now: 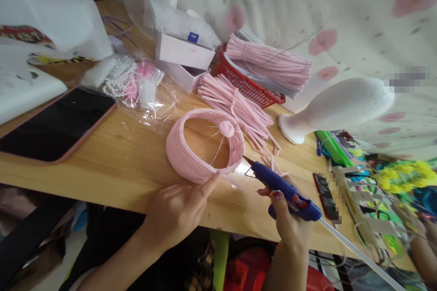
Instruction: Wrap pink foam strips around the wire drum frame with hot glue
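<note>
A round pink ring-shaped piece (184, 161), with thin wires running to a small pink coil (226, 128), rests on the wooden table (129, 175). My left hand (180, 207) is at its near edge, a finger pressed against the lower rim; the other fingers are curled, and what they hold, if anything, is hidden. In my right hand (290, 218) is a blue glue gun (287, 191) with a long white glue stick out of its back. Its nozzle points at the ring's right side. A bundle of pink strips (235, 104) lies just behind the ring.
A phone (58, 122) and bagged white beads (133, 82) lie at left. Behind stand boxes (186, 50) and a red basket (252, 91) of pink bundles. A white head form (337, 109) lies back right, with another phone (326, 195) nearer. Another person's hand (409, 218) is far right.
</note>
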